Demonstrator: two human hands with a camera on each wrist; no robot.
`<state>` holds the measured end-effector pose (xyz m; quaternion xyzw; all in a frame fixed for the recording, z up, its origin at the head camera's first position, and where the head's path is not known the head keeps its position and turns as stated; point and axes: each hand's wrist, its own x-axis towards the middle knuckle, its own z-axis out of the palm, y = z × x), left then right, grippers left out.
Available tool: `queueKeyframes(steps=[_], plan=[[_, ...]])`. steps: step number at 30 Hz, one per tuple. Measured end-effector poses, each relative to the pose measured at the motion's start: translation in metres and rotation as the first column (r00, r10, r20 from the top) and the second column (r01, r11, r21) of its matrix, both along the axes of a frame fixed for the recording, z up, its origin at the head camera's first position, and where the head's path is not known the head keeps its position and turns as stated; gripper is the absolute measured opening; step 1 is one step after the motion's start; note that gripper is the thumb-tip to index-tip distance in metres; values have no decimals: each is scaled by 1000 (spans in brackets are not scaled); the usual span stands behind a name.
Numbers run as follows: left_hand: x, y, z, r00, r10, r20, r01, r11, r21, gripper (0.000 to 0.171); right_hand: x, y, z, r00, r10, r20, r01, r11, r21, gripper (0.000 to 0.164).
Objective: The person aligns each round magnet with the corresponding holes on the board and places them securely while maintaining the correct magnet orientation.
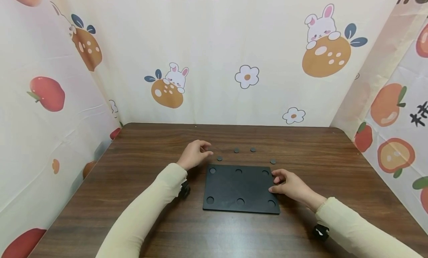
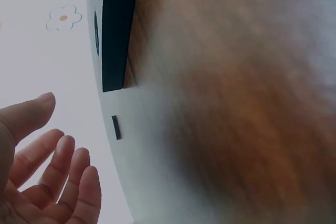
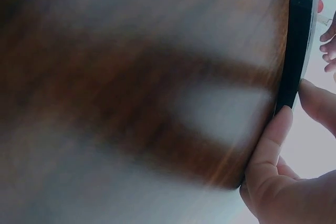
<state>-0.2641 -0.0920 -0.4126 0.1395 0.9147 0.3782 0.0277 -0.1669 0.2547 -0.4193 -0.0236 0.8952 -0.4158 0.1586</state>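
Note:
A black rectangular board with several round recesses lies flat on the table. My right hand holds its right edge, thumb over the top face and index finger at the side; the right wrist view shows thumb and fingertip at the black edge. Behind the board's far left corner, my left hand hovers with nothing in it, thumb and fingers apart. Closest to its fingertips is a small dark disc, seen edge-on as a dark disc in the left wrist view.
Farther back lie more dark discs, one disc near the middle, another disc beside it, and a disc off the far right corner. The brown wooden table ends at a printed curtain, with more curtain along both sides.

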Motion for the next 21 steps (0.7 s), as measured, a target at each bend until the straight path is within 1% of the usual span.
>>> queueKeyframes(steps=[5,12,21], plan=[[-8,2,-3,999,23,29,-23,1000,12,39,0,0,-1,1000,-7,6,8,1000,-3,66],[-14,4,-3,997,30,72,-32,999,29,41,0,1,-2,1000,-8,8,8,1000,-12,66],[-25,1,-8,992,26,127,-25,1000,-10,43,-1,2,-2,1000,-9,13,9,1000,-23,66]])
